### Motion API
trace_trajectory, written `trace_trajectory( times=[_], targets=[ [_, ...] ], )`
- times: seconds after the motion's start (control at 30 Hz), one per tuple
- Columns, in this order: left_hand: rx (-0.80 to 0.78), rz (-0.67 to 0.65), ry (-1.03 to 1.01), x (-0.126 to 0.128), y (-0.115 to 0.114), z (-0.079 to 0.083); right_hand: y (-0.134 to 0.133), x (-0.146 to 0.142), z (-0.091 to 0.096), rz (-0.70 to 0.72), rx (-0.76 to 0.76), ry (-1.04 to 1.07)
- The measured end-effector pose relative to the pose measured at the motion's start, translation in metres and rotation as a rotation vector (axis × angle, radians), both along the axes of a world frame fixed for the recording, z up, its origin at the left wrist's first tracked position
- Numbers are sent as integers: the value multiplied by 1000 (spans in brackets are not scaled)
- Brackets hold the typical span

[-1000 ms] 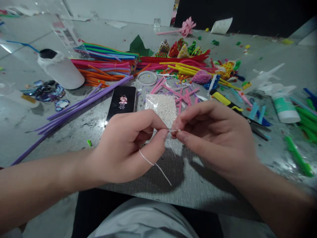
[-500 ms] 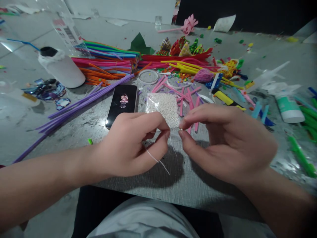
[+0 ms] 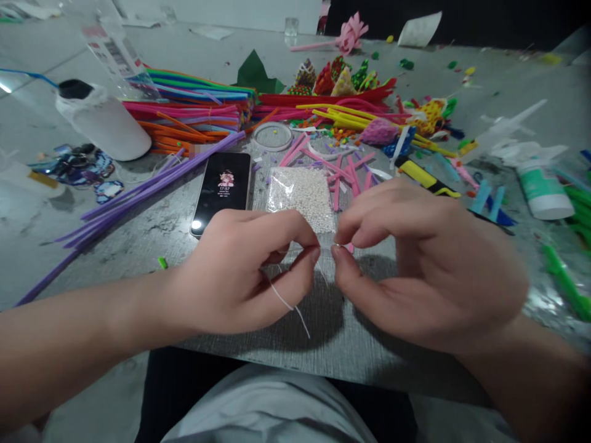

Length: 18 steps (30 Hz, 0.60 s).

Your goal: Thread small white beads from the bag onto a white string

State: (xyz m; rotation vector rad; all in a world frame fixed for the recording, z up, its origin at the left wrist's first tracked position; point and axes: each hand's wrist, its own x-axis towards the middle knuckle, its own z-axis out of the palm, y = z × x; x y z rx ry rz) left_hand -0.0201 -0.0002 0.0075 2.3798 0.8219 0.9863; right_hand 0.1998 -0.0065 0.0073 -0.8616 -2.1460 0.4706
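Head view: likely best to pinch lightly, hold both hands level, avoid slack. Pinching thin, limp white thread (image 3: 302,322) in left hand (image 3: 244,271), draped over thumb, dangling above streaky grey surface (image 3: 272,346); gripping tiny, shiny bead-like piece (image 3: 337,245) in right hand (image 3: 434,264), just beside left. Note glossy squarish bag (image 3: 277,184) of small round white beads (image 3: 310,200) beyond.

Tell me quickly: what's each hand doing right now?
Left hand: closed, pinching white thread.
Right hand: pinched closed on a tiny thing, too small to identify.
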Motion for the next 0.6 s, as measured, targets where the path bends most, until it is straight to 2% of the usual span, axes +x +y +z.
trace_trajectory(
  times=[0.27,0.6],
  targets=[
    [6,-2,50,2,0,4,3,-5,9,-38,62,-111],
    [12,-10,80,1,-1,4,2,-7,12,-34,23,-135]
  ],
)
